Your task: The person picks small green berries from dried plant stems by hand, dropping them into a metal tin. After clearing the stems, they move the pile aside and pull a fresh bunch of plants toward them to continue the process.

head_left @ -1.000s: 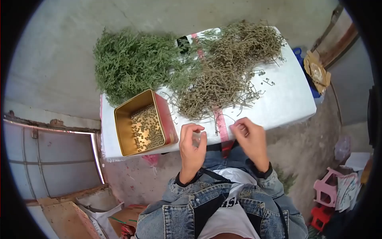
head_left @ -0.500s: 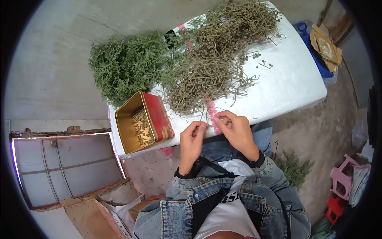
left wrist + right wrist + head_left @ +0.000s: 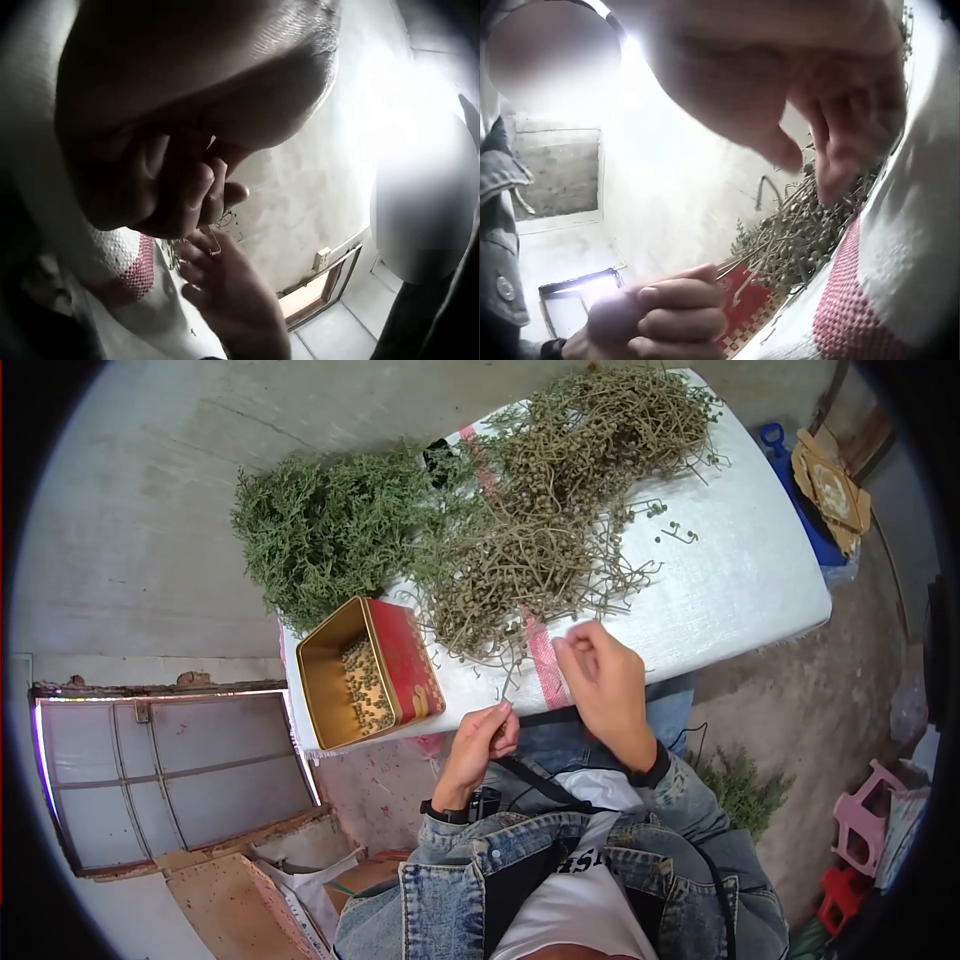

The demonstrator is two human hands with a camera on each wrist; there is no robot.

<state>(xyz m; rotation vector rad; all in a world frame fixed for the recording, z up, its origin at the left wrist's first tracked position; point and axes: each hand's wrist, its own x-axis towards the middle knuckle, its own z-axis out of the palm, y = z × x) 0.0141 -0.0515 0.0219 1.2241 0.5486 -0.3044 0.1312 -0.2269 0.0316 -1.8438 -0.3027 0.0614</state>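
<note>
My left hand (image 3: 480, 748) is near the cloth's front edge, fingers curled and thumb pressed to the index finger, pinching a thin dry stem (image 3: 511, 682). In the right wrist view, the left hand (image 3: 667, 315) has stems by its thumb tip. Over the cloth beside the pink stripe (image 3: 545, 660), my right hand (image 3: 610, 685) has its thumb and fingers apart; a curved stem (image 3: 761, 191) is near its thumb in the right wrist view. Beyond the hands lies a heap of dry stems with small round heads (image 3: 540, 560). A red and gold tin (image 3: 405, 660) on the left holds round pods (image 3: 368, 690).
Green leafy sprigs (image 3: 320, 540) cover the back left of the white cloth (image 3: 740, 550). A few loose stems (image 3: 677, 534) lie right of the heap. Beyond the right edge are a blue container (image 3: 815, 520) with cardboard (image 3: 832, 490), and a pink stool (image 3: 862, 815).
The hands, close together half a second ago, have moved apart: the left down toward the body, the right slightly up and right. The right thumb and fingers have spread.
</note>
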